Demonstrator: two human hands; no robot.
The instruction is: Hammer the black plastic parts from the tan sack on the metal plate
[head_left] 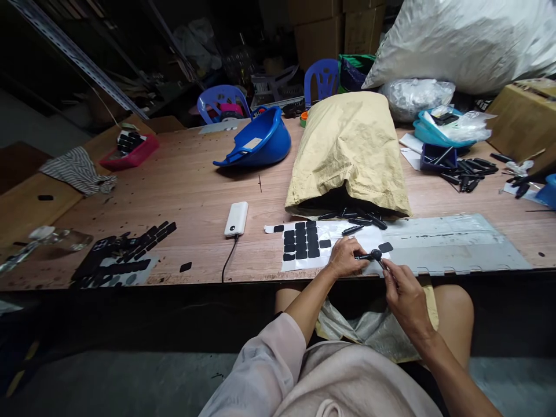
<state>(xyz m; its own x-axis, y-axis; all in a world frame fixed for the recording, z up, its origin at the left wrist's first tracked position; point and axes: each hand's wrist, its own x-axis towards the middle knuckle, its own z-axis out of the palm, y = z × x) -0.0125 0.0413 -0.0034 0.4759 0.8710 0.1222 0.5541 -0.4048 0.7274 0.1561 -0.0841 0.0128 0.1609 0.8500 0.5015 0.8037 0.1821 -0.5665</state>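
Note:
My left hand is closed round a small black rod-shaped part at the table's near edge. My right hand pinches the same part's rounded end from the right. Just beyond the hands lies a white sheet carrying several black rectangular pads. A lone black pad sits by the part. Behind the sheet, a yellow woven sack lies open toward me, with more black rod parts spilling from its mouth.
A white power bank with a cable lies left of the sheet. Black pads on backing lie at the left edge. A blue basin, a red tray, a grey panel, more black parts and chairs surround them.

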